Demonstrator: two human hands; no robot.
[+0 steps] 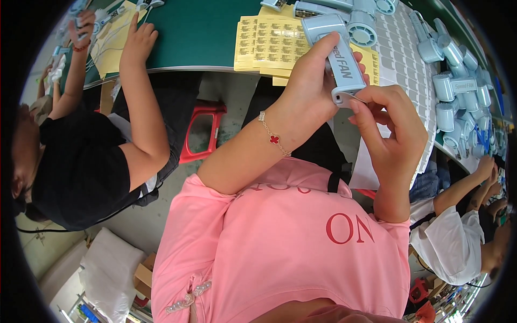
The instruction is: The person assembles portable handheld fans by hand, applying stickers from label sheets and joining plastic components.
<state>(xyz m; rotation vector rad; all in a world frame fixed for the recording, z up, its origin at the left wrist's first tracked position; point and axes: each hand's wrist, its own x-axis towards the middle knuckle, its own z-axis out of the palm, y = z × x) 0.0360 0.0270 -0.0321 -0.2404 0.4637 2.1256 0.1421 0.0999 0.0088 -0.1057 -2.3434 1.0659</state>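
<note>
In my left hand (312, 83) is a light blue handheld fan (344, 67), gripped along its body with the thumb on top. Its rounded end with a small dark opening points toward me. At that end my right hand (393, 116) has thumb and index finger pinched together. A thin pale edge shows by those fingertips, too small to name. Beneath and behind the fan lie sheets of yellow labels (274, 43) on the green table (202, 35).
Several more light blue fans (458, 89) are heaped at the right, others (363, 29) at the back. Grey-white label sheets (401, 46) cover the table's right part. A co-worker's hand (141, 40) rests on the table at left. Below stands a red stool (215, 129).
</note>
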